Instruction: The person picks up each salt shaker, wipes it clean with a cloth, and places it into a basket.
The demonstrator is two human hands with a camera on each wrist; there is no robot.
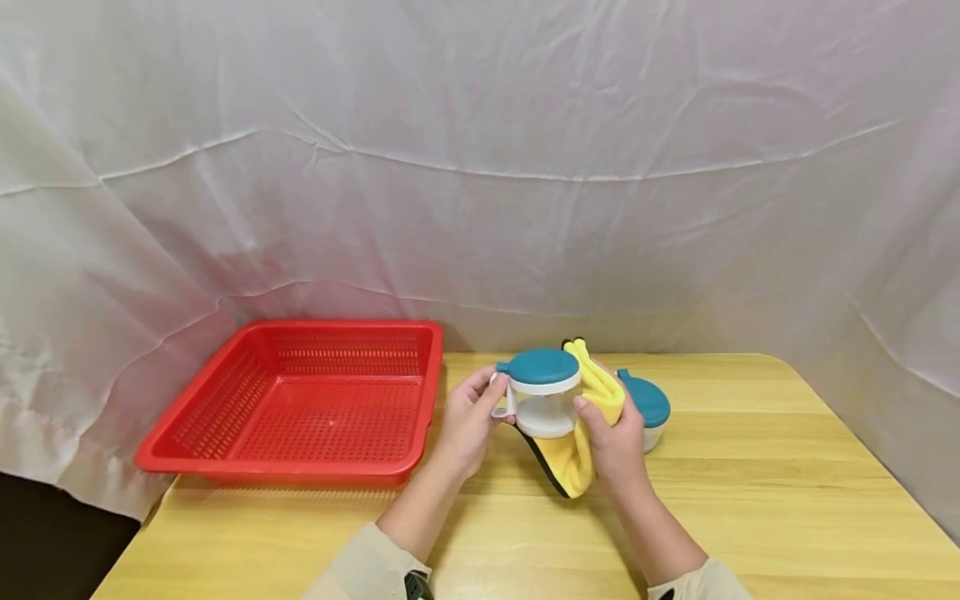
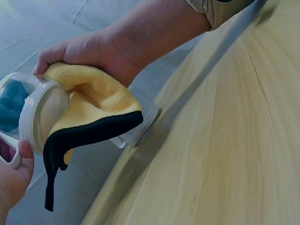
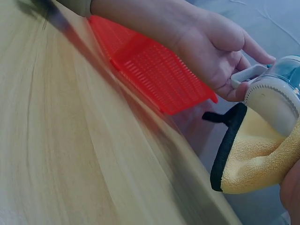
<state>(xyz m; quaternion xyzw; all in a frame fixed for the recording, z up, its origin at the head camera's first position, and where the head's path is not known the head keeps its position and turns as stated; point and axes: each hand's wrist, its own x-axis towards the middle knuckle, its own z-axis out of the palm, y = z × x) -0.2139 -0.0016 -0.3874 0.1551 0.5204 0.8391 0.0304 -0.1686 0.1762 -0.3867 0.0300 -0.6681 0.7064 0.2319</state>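
A clear jar [image 1: 546, 404] with a teal lid and a white handle is held up above the table. My left hand [image 1: 468, 417] grips its handle, the thumb near the lid's tab. In my right hand [image 1: 619, 442] is a yellow cloth [image 1: 600, 392] with black edging, pressed against the jar's right side; a flap of it hangs below the jar. The left wrist view shows the cloth [image 2: 89, 101] bunched under the right hand [image 2: 96, 54], beside the jar's pale base [image 2: 50, 112]. In the right wrist view the left hand [image 3: 218, 56] holds the handle [image 3: 251, 74].
A second jar with a teal lid [image 1: 647, 402] stands on the wooden table [image 1: 750, 467], just behind my right hand. To the left sits a red perforated plastic basket [image 1: 330, 421], partly over the table's edge. A pale curtain [image 1: 480, 233] hangs behind.
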